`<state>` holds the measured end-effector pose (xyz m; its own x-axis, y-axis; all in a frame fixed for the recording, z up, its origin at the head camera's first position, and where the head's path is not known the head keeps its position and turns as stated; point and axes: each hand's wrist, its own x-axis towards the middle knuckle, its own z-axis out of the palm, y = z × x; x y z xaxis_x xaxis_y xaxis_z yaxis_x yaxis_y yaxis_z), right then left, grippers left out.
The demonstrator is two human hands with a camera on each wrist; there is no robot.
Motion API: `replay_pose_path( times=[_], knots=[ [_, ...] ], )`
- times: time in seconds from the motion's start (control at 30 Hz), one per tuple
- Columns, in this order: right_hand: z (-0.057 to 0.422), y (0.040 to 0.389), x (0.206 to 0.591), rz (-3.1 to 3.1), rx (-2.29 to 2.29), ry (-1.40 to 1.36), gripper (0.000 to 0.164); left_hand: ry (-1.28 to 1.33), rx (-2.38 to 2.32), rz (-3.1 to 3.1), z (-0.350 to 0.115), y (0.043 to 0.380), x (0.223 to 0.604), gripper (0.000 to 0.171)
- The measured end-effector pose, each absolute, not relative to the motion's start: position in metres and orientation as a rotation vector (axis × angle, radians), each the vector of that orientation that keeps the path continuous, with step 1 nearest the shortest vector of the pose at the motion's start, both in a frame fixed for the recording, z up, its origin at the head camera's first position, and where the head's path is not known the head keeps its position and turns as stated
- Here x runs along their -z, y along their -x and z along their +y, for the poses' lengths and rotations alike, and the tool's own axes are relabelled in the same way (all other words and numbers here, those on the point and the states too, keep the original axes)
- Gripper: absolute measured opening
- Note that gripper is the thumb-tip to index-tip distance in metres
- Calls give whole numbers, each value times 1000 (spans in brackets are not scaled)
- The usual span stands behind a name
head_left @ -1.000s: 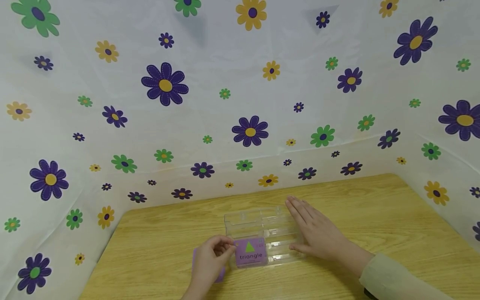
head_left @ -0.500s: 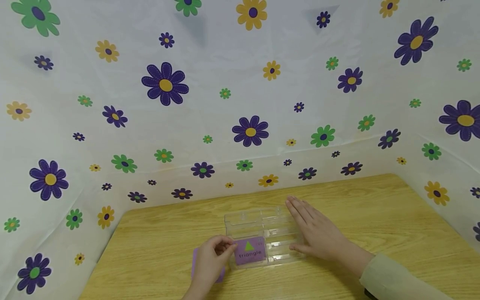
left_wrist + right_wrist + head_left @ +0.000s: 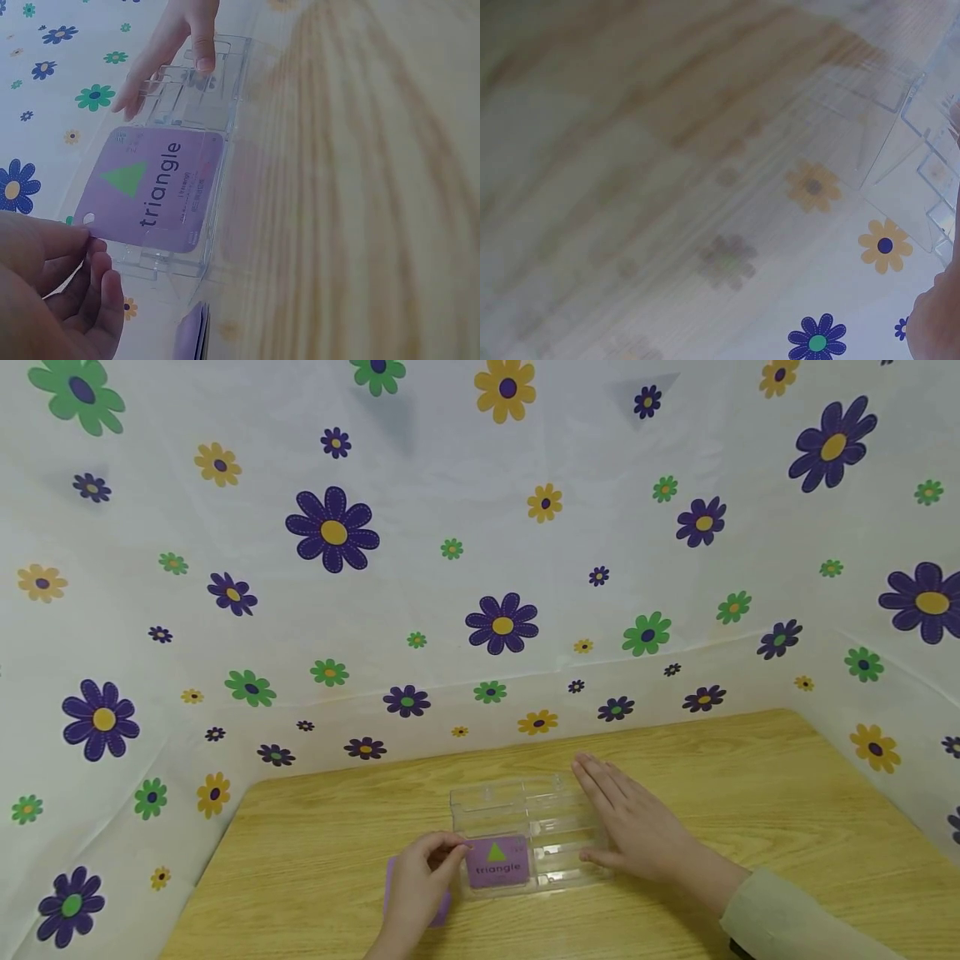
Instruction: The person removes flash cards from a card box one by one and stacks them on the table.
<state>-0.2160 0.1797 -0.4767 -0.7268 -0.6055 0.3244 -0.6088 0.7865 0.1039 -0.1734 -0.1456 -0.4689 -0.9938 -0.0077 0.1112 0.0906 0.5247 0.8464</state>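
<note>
A purple flashcard (image 3: 498,862) with a green triangle and the word "triangle" stands in the front left slot of a clear plastic tiered holder (image 3: 557,852). My left hand (image 3: 418,878) pinches the card's left corner, near its punched hole, between thumb and finger, as the left wrist view shows. On the holder's right side rests my right hand (image 3: 639,823), its fingers straight and the thumb apart toward the front. In the right wrist view only an edge of that hand (image 3: 936,319) shows beside the clear plastic.
More purple cards (image 3: 392,881) lie in a stack on the wooden table (image 3: 315,835), partly hidden under the left hand. A white flower-print sheet (image 3: 420,593) encloses the table at the back and both sides.
The card has tilted slightly and shifted a little to the left at the holder, with my left hand still pinching it. My right hand stays where it was.
</note>
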Motion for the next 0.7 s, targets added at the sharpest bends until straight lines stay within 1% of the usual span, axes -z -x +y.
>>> replay_pose_path(
  times=[0.23,0.7],
  knots=[
    [181,216,478,-2610,-41,-929,120,40,1379,-2649,-144,173,469,3],
    [181,217,482,-2575,-42,-918,121,24,1386,-2639,-144,174,469,4]
  ],
)
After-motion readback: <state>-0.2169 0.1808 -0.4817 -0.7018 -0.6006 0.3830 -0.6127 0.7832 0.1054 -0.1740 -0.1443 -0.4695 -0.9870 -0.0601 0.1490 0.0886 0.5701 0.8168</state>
